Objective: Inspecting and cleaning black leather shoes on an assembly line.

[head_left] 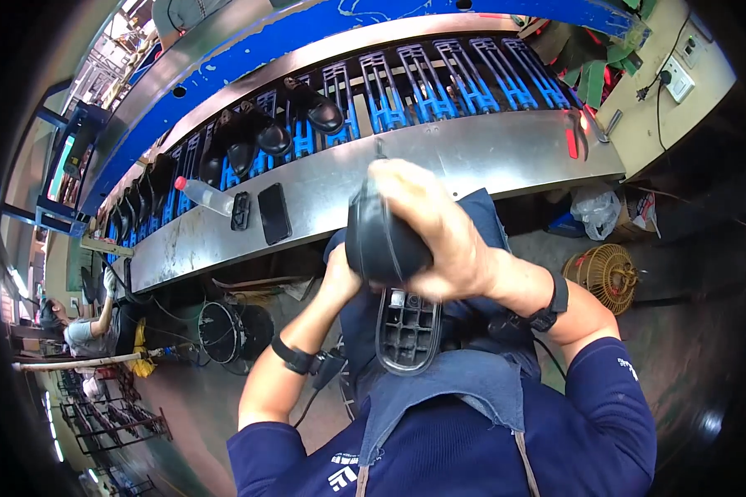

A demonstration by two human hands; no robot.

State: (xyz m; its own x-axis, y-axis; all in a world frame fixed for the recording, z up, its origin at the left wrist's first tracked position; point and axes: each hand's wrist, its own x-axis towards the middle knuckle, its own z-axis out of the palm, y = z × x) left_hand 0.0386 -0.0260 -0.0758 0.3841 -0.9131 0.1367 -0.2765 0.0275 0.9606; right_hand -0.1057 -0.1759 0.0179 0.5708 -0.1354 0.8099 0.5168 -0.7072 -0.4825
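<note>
A black shoe upper (380, 240) is held up in front of my body, over my lap. My left hand (343, 273) grips its left side, the fingers mostly hidden behind it. Across its top and right side lies my right hand (443, 236), fingers bent round it and slightly blurred by motion. Just below, at my apron's top edge, is a black shoe sole (408, 331) with its gridded inside facing up. Whether the sole touches the upper is hidden by my right hand.
Beyond the metal ledge (481, 153), blue racks (427, 103) carry several black shoes (315, 108). A phone (274, 214), small black object (239, 211) and bottle (205, 196) lie leftward; red-handled pliers (575, 137) lie rightward. A wicker basket (601, 277) stands right, another person (91, 327) far left.
</note>
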